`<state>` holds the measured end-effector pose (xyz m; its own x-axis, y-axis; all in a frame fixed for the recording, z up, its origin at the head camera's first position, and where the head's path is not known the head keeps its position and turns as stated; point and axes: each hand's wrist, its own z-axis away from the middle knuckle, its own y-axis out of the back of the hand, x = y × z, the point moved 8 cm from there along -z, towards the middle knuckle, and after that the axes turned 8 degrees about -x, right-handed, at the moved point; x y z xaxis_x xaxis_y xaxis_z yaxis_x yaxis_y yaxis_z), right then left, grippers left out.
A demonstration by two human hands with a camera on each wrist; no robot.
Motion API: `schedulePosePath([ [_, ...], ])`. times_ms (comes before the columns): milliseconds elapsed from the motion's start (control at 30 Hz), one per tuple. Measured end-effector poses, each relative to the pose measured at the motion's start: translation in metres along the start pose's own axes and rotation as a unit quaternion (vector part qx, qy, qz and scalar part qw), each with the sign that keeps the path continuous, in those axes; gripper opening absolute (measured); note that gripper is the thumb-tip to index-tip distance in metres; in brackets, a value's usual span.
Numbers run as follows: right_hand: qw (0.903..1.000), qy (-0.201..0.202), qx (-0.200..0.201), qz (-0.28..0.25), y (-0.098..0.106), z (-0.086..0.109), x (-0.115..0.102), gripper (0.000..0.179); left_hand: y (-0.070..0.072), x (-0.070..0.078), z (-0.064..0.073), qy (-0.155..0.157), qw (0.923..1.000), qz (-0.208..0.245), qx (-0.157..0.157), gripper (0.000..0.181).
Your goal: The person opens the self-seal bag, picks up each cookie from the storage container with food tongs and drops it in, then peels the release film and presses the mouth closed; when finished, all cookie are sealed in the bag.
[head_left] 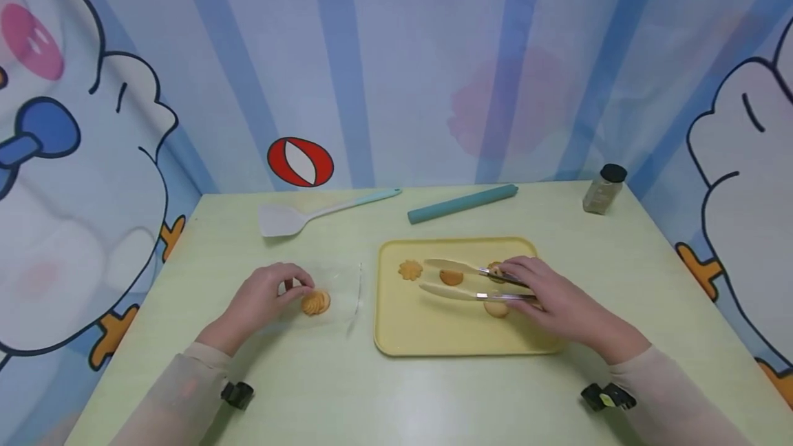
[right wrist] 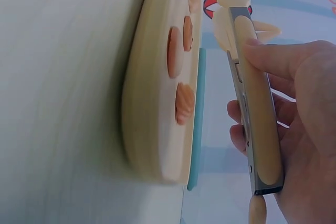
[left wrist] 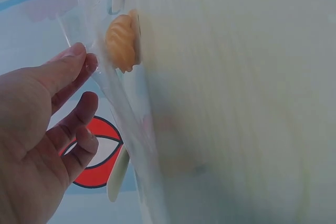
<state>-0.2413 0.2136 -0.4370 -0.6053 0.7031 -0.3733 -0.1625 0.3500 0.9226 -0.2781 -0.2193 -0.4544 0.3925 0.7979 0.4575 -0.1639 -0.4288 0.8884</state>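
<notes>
A pale green table [head_left: 409, 391] spreads below me, blue-striped backdrop [head_left: 421, 54] at twelve o'clock, spatula [head_left: 294, 219] at eleven, jar [head_left: 602, 193] at two. My left hand [head_left: 263, 300] pinches the clear bag [head_left: 343, 281], swirled cookie [head_left: 316, 302] at my fingertips' four o'clock. My right hand [head_left: 551, 298] grips tongs [head_left: 473, 295] over the yellow tray [head_left: 421, 332], tips apart, pointing to nine.

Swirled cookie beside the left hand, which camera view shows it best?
The left wrist view: the swirled cookie looks largest there, ridges side-on. Head shows it smaller, from above; right wrist doesn't show it.
</notes>
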Motion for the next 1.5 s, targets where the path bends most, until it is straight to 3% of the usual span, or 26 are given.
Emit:
schedulePosePath([
  [200, 0.9998, -0.009, -0.002, 0.015, 0.009, 0.020, 0.007, 0.050, -0.002, -0.001, -0.004, -0.007, 1.0000, -0.003, -0.004, 0.012],
  [367, 0.9988, -0.042, -0.019, 0.014, 0.017, 0.038, 0.014, 0.049, -0.002, 0.000, -0.003, -0.009, 1.0000, -0.003, 0.001, 0.013],
  [800, 0.9949, -0.070, -0.034, 0.065, 0.029, 0.077, 0.018, 0.051, -0.003, 0.000, 0.001, 0.006, 1.0000, 0.000, -0.004, 0.014],
  [1133, 0.9932, -0.089, -0.066, 0.036, 0.035, 0.087, 0.034, 0.048, -0.005, 0.001, -0.001, 0.009, 0.9999, -0.001, -0.013, 0.012],
  [1300, 0.9930, -0.080, -0.067, 0.055, 0.038, 0.090, 0.038, 0.048, -0.006, 0.003, -0.002, 0.009, 0.9999, 0.003, -0.014, 0.012],
  [1500, 0.9947, -0.072, -0.063, 0.039, 0.038, 0.089, 0.040, 0.048, -0.005, 0.003, 0.000, 0.012, 0.9999, 0.003, -0.011, 0.012],
])
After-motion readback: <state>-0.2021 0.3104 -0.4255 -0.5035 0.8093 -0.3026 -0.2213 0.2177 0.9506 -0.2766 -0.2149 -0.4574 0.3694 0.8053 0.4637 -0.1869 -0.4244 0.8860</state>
